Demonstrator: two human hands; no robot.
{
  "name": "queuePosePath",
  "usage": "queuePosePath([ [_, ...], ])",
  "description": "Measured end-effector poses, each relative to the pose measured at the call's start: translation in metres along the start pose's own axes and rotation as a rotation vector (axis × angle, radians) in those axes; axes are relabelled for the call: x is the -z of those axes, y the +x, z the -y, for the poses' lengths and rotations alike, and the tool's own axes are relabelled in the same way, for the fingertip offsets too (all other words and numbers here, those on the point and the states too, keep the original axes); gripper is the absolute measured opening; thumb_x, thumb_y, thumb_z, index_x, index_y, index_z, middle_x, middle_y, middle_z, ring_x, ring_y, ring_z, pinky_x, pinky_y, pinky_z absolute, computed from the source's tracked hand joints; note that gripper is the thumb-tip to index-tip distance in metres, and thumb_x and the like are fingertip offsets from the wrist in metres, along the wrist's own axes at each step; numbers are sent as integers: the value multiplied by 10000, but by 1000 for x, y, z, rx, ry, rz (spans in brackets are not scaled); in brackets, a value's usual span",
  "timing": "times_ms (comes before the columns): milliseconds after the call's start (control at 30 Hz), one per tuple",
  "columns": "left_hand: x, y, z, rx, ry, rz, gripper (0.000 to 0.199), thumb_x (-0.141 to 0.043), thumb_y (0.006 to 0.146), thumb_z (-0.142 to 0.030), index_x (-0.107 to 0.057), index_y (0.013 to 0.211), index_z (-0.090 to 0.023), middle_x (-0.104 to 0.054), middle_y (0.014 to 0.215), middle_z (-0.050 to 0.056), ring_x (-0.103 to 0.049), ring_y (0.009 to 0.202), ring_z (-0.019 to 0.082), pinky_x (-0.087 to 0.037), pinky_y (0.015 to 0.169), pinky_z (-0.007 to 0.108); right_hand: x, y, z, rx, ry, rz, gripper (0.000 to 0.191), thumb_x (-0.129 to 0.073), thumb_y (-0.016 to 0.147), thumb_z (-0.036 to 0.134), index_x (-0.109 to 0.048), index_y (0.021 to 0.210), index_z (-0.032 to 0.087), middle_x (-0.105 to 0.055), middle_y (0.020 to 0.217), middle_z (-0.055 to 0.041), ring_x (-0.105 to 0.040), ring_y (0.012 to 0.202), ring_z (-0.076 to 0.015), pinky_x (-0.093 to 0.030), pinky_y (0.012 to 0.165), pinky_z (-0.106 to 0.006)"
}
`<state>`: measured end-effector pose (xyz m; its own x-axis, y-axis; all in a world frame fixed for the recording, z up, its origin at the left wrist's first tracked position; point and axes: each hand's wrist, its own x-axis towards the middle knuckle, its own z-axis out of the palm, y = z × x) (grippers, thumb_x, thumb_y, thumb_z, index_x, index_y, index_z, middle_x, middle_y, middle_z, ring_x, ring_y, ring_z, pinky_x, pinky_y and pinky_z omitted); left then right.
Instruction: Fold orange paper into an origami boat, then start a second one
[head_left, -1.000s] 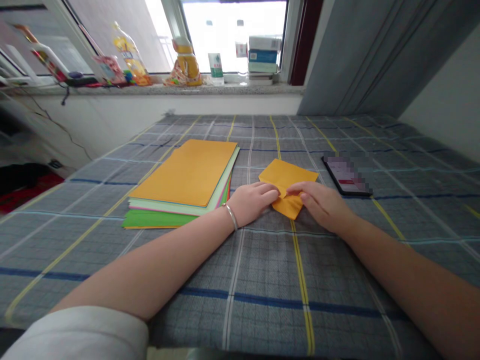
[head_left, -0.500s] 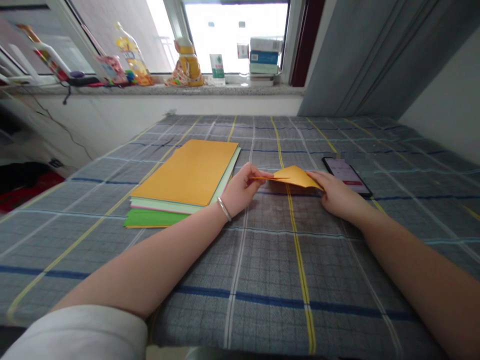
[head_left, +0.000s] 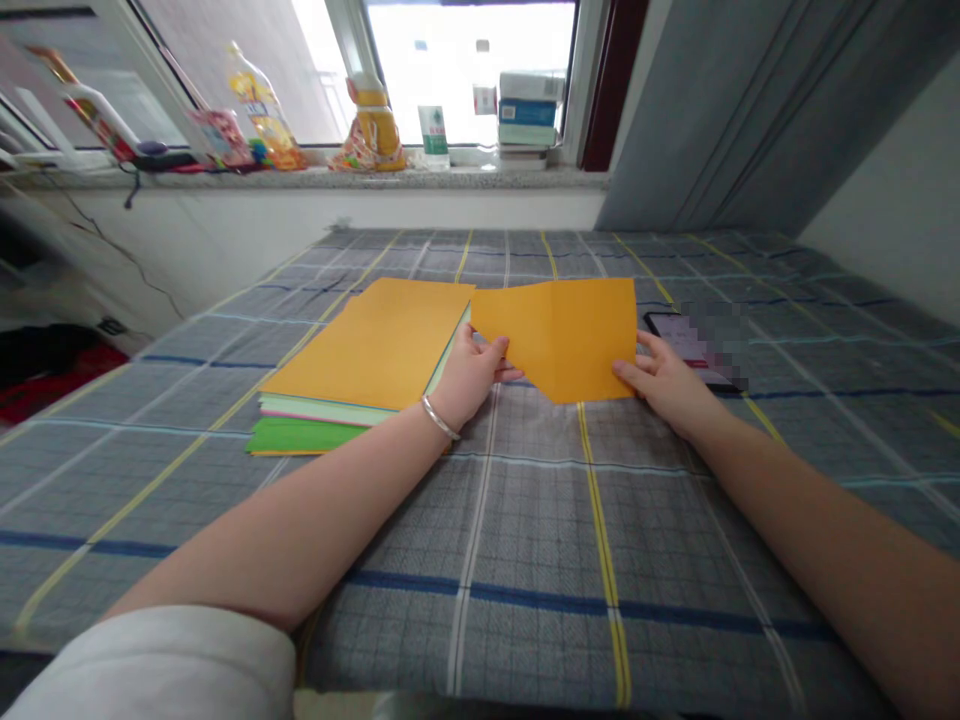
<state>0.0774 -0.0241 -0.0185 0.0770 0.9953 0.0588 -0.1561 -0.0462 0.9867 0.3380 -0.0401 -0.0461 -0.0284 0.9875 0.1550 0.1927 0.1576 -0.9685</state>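
An orange sheet of paper (head_left: 577, 335) stands tilted up above the tablecloth, its face toward me, with a vertical crease near its middle. My left hand (head_left: 480, 365) pinches its left edge between thumb and fingers; a silver bangle circles that wrist. At the right edge, my right hand (head_left: 660, 375) grips the sheet with the thumb in front and fingers behind. Beside my left hand lies a stack of coloured paper (head_left: 375, 345), orange on top, with pale green, pink and green layers showing at its front.
A phone (head_left: 694, 350) lies behind my right hand on the plaid tablecloth (head_left: 540, 530). Along the windowsill (head_left: 480, 180) stand a bottle (head_left: 262, 105), a yellow container (head_left: 379, 125), a tube (head_left: 433, 135) and stacked boxes (head_left: 529, 110). A grey curtain (head_left: 735, 110) hangs at the right.
The orange sheet was seen almost edge-on and bent; now it is opened out and turned up to face me. Both hands have kept roughly their places.
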Motion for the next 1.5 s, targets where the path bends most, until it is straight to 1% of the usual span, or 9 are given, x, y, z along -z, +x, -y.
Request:
queuePosePath([
  [233,2,2,6,2,252,27,890,-508,921,-195,152,1517,-171,-662,652,-31,-639,528,124,-539,535,237,7,-2,-1,-18,-94,6,846,-645,834,313,-183,1541,248,-776,857,-49,-742,751,-268,-620,598,-390],
  [400,6,-4,5,-139,687,94,722,-575,880,-282,-235,1504,-153,-615,549,-51,-536,412,107,-428,474,227,21,-1,-5,61,-186,140,808,-640,835,248,-241,1538,272,-760,727,-5,-713,568,-221,-547,430,-291],
  [600,3,-19,-2,-350,1135,143,339,-557,879,-284,-612,1207,-216,-623,618,-22,-601,595,155,-464,616,273,23,-5,4,107,-471,213,691,-616,840,226,-378,1489,212,-743,677,-9,-665,485,-195,-471,356,-272],
  [733,0,-23,-2,-515,1308,184,255,-511,916,-298,-692,1084,-234,-673,788,31,-633,738,180,-502,733,328,22,-6,12,183,-627,247,473,-593,860,271,-584,1327,195,-672,559,16,-589,398,-159,-435,345,-267],
  [833,0,-23,1,-743,1299,313,290,-518,924,-306,-680,1149,-222,-658,1081,86,-609,1005,214,-476,934,399,23,-5,17,272,-681,324,266,-560,876,268,-724,1084,245,-741,756,-26,-678,575,-180,-554,505,-306],
  [933,1,-22,4,-822,1311,483,358,-512,938,-328,-626,1261,-222,-579,1299,115,-519,1208,250,-420,1041,449,28,-5,22,312,-716,391,235,-544,883,290,-761,972,299,-756,974,-18,-715,822,-210,-600,703,-354],
  [1067,2,-21,8,-783,1370,603,409,-437,979,-342,-559,1343,-201,-508,1422,122,-431,1333,265,-349,1113,473,40,-5,19,288,-739,461,390,-456,855,171,-749,1071,314,-722,820,-3,-671,657,-157,-585,635,-301],
  [1300,2,-25,5,-650,1463,700,603,-362,990,-505,-349,1486,-162,-331,1554,140,-289,1446,288,-181,1178,520,43,-4,11,563,-927,277,344,-601,750,111,-772,978,303,-451,1449,-79,-566,1202,-290,-529,935,-471],
  [1500,3,-24,5,-623,1436,728,635,-363,986,-498,-267,1518,-166,-295,1571,128,-238,1469,278,-139,1189,505,42,-6,18,703,-992,349,449,-617,717,50,-761,1007,360,-367,1546,9,-281,1434,-355,-292,1109,-638],
])
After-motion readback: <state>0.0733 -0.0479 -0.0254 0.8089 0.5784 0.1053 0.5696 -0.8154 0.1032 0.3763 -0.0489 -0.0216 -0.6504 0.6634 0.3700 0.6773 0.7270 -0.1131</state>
